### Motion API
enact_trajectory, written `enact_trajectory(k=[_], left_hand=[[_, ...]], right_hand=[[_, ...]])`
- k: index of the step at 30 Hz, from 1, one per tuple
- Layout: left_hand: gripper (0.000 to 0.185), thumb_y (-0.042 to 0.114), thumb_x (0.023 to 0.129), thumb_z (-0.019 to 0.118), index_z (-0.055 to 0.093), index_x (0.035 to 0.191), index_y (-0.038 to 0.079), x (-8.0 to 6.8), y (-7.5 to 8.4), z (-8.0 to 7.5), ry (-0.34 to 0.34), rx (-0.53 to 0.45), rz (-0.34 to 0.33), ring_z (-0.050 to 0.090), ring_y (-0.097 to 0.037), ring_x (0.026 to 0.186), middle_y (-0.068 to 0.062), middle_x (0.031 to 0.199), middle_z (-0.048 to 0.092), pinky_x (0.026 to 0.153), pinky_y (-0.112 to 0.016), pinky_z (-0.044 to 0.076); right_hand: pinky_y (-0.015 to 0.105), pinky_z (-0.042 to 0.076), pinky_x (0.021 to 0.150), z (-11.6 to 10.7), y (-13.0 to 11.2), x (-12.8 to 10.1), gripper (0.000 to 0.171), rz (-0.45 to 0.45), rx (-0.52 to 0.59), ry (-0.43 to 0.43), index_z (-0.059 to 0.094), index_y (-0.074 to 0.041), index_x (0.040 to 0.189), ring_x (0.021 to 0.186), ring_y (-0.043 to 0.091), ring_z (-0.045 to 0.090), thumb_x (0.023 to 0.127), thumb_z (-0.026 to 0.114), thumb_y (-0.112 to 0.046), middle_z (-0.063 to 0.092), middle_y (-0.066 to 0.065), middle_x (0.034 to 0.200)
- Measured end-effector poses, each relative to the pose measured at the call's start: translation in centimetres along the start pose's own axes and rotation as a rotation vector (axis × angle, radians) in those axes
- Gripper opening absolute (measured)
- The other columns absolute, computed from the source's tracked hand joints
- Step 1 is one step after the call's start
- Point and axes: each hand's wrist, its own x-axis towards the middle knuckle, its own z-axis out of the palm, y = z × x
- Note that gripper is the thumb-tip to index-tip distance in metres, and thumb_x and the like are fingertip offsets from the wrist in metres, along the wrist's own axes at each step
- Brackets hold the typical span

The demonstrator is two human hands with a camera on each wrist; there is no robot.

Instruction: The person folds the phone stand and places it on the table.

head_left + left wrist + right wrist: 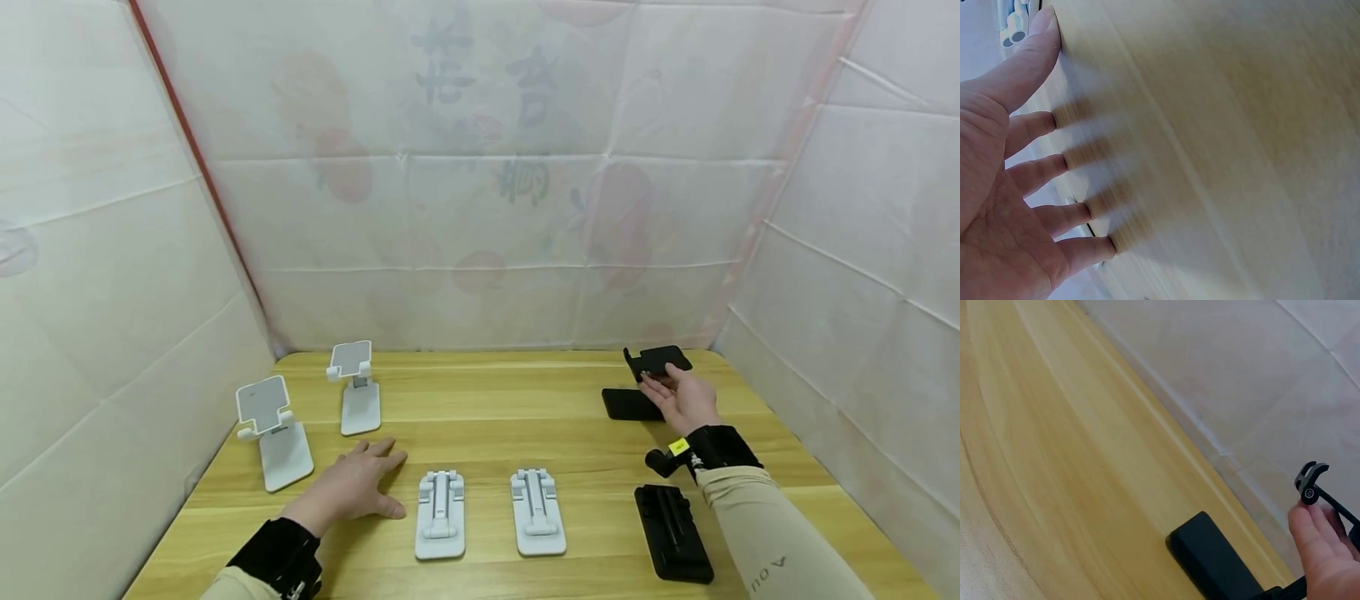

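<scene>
- Opened black stand (pixel 651 379); folded black stand (pixel 672 533)
- Four white stands (pixel 439 514)
- Counter (pixel 480 400): yellow wood grain
- Black wrist straps (pixel 716 448)

Wooden table (pixel 487 417), white phone stands (pixel 440 514), black stands (pixel 672 533)

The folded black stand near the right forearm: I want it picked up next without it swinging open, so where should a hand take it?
Probably across the long side edges of the folded black stand, fingers coming down from above. It lies flat on the table with its arm folded along the middle, so the straight edges are free.
</scene>
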Motion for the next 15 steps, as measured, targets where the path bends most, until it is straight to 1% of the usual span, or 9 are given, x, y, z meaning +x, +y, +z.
enact_trajectory(k=[2,4,6,7,8,10,12,14,15], left_hand=[[0.091,0.054,0.071,0.088,0.059,0.144,0.008,0.0,0.1,0.0,-0.002,-0.002,0.001,0.03,-0.061,0.142,-0.024,0.157,0.04,0.109,-0.082,0.027],[0.091,0.053,0.071,0.088,0.059,0.144,0.008,0.0,0.1,0.0,-0.005,-0.005,-0.001,0.029,-0.061,0.142,-0.024,0.158,0.04,0.109,-0.082,0.027],[0.09,0.053,0.071,0.088,0.059,0.143,0.007,0.0,0.1,0.0,-0.007,-0.008,-0.002,0.029,-0.061,0.142,-0.025,0.158,0.04,0.109,-0.082,0.027],[0.09,0.053,0.071,0.088,0.059,0.143,0.008,0.0,0.1,0.0,-0.007,-0.009,-0.002,0.029,-0.061,0.142,-0.025,0.158,0.04,0.109,-0.082,0.027],[0.09,0.053,0.071,0.088,0.059,0.143,0.007,0.0,0.1,0.0,-0.008,-0.008,-0.002,0.029,-0.061,0.142,-0.025,0.158,0.04,0.109,-0.082,0.027],[0.09,0.053,0.071,0.088,0.06,0.143,0.007,0.1,0.1,0.0,-0.007,-0.008,0.0,0.029,-0.061,0.142,-0.025,0.157,0.04,0.109,-0.082,0.027],[0.09,0.053,0.071,0.088,0.06,0.143,0.007,0.1,0.0,0.0,-0.007,-0.005,0.001,0.029,-0.061,0.142,-0.025,0.157,0.04,0.108,-0.082,0.027],[0.09,0.054,0.071,0.088,0.06,0.143,0.007,0.1,-0.1,0.0,-0.006,-0.003,0.001,0.029,-0.062,0.141,-0.025,0.157,0.04,0.108,-0.082,0.027],[0.09,0.054,0.071,0.088,0.06,0.143,0.007,0.1,-0.2,0.0,-0.006,-0.002,0.001,0.029,-0.062,0.141,-0.025,0.157,0.04,0.108,-0.082,0.027]], right_hand=[[0.034,0.029,0.126,-0.2,0.1,0.0,0.057,0.012,-0.032,-0.01,0.011,-0.014,0.161,0.156,0.026,0.019,0.111,0.039,-0.021,0.045,0.01,0.132],[0.035,0.031,0.125,-0.4,0.1,0.1,0.049,0.012,-0.084,-0.016,0.023,-0.011,0.154,0.151,0.028,0.031,0.111,0.043,-0.02,0.052,0.009,0.123],[0.033,0.035,0.123,-1.1,0.3,0.6,0.038,-0.002,-0.172,-0.011,0.035,-0.009,0.145,0.14,0.024,0.047,0.11,0.046,-0.021,0.057,0.006,0.118],[0.032,0.038,0.121,-1.7,0.4,1.0,0.035,-0.015,-0.217,-0.017,0.04,-0.009,0.141,0.133,0.021,0.054,0.109,0.048,-0.022,0.059,0.005,0.116],[0.032,0.043,0.117,-2.7,0.5,1.8,0.033,-0.039,-0.238,-0.03,0.045,-0.008,0.137,0.125,0.021,0.06,0.108,0.052,-0.021,0.062,0.006,0.115],[0.031,0.05,0.111,-4.5,0.8,3.2,0.031,-0.086,-0.311,-0.055,0.052,-0.008,0.133,0.113,0.018,0.066,0.106,0.057,-0.023,0.065,0.004,0.114],[0.03,0.052,0.107,-4.9,1.0,3.5,0.031,-0.111,-0.38,-0.063,0.055,-0.008,0.131,0.11,0.015,0.067,0.105,0.059,-0.023,0.068,0.002,0.112],[0.028,0.056,0.099,-4.2,1.1,2.7,0.029,-0.132,-0.423,-0.058,0.059,-0.006,0.13,0.104,0.014,0.068,0.104,0.061,-0.02,0.071,0.0,0.106],[0.026,0.056,0.098,-3.1,1.1,1.8,0.029,-0.135,-0.471,-0.04,0.059,-0.005,0.13,0.103,0.012,0.068,0.105,0.059,-0.019,0.072,-0.003,0.103]])
